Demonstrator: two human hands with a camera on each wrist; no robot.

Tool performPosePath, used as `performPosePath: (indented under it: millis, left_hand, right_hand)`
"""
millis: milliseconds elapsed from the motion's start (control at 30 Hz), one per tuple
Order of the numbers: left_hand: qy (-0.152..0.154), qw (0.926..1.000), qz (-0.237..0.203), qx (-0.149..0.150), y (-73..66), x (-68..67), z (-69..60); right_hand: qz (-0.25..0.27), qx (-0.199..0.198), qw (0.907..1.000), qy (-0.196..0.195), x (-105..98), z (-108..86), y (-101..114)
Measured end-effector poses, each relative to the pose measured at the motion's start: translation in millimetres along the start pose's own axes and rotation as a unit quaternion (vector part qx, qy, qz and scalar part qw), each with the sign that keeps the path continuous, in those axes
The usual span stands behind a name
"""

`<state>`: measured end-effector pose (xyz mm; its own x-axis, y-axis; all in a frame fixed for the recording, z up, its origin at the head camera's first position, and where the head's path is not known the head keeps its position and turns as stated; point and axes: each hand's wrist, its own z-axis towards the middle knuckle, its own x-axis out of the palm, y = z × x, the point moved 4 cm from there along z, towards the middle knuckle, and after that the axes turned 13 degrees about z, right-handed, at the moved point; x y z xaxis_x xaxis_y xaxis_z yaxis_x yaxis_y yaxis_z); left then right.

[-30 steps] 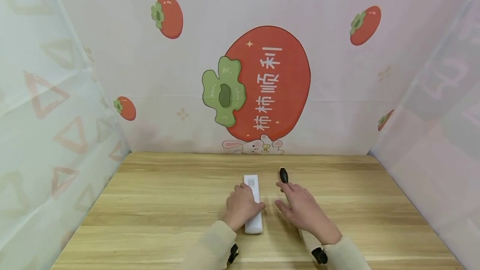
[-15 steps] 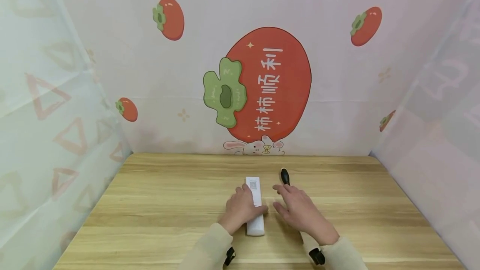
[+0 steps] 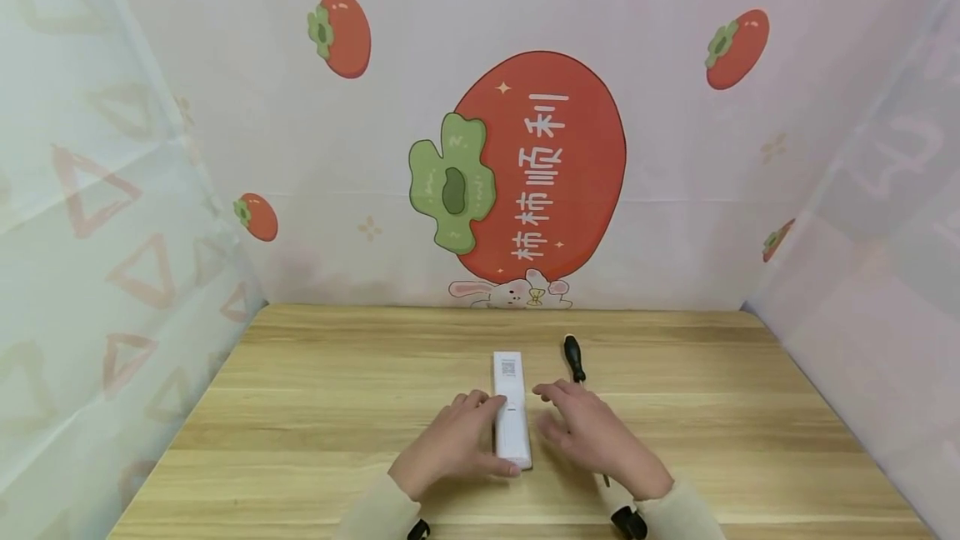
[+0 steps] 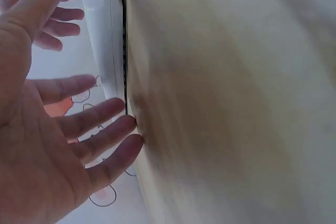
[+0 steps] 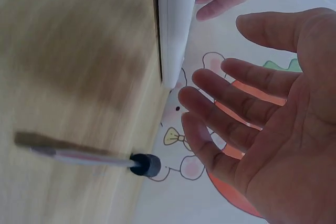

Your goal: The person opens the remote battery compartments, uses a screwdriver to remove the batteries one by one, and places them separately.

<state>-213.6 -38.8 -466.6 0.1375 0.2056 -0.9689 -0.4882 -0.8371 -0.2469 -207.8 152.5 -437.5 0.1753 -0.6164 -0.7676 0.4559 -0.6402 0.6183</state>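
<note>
A long white plastic bar [image 3: 513, 432] with a printed QR code lies lengthwise on the wooden table. My left hand [image 3: 453, 444] is at its left side with fingers spread. In the head view its fingertips overlap the bar's left edge and its thumb lies by the near end; contact is unclear. To the right of the bar my right hand [image 3: 596, 432] hovers with loosely bent fingers and holds nothing. Beneath and behind that hand lies a screwdriver [image 3: 573, 357] with a black handle, its shaft partly hidden. The right wrist view shows the white bar [image 5: 177, 24] apart from the right fingers.
The wooden table [image 3: 337, 373] meets a back wall sheet [image 3: 360, 140] printed with persimmons. Pale fabric walls [image 3: 112, 273] with faint triangles stand at the left, and another pale sheet rises at the right.
My left hand has drawn back and left from across the bar, uncovering its middle. My right hand has shifted slightly left and nearer, showing more of the screwdriver.
</note>
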Motion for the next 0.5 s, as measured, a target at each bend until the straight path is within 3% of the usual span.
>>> performPosePath:
  millis: [200, 500]
  left_hand:
    - [-0.013, 0.9994, 0.017, 0.027, 2.0, 2.7, -6.5]
    - [-0.014, 0.9988, 0.046, 0.013, 2.6, 3.0, -3.4]
  right_hand:
    - [-0.003, -0.017, 0.9997, 0.018, 9.6, -0.7, 3.9]
    - [-0.028, -0.013, 0.9973, 0.067, 22.7, 6.4, 8.3]
